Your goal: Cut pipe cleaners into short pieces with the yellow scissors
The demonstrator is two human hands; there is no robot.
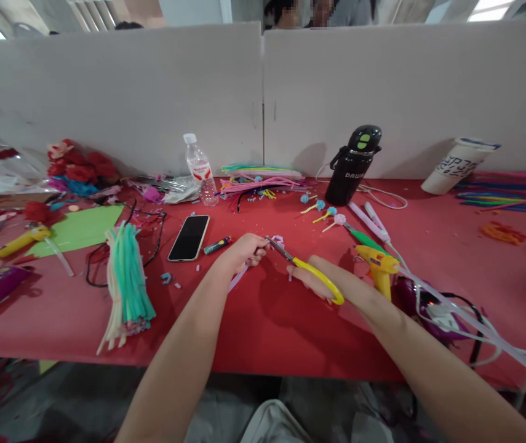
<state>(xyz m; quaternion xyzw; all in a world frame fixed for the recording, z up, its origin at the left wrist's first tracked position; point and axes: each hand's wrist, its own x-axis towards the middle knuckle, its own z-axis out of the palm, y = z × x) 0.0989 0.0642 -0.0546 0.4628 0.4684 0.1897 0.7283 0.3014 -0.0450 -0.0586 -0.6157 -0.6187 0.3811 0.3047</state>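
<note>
My left hand [248, 248] is closed, its fingers pinched on a pale lilac pipe cleaner [238, 279] whose tail sticks out below the palm. My right hand [307, 280] grips a pair of yellow-handled scissors [325, 282]. Their metal blades point up and left, with the tips right at my left fingertips; whether they are parted is hard to make out. Just beyond the tips lies a small curled pink piece [277, 240] on the red table [263, 335]. A small flower shape [339, 219] in pale pink, on a pipe-cleaner stem, rests farther back near similar blue ones.
A phone [189, 238], a glue stick [217, 245] and a bundle of green and cream pipe cleaners [128, 280] lie to the left. To the right are a yellow glue gun [379, 266] and cables. A plastic bottle [202, 171], black flask [354, 166] and paper cup [459, 165] stand toward the back partition.
</note>
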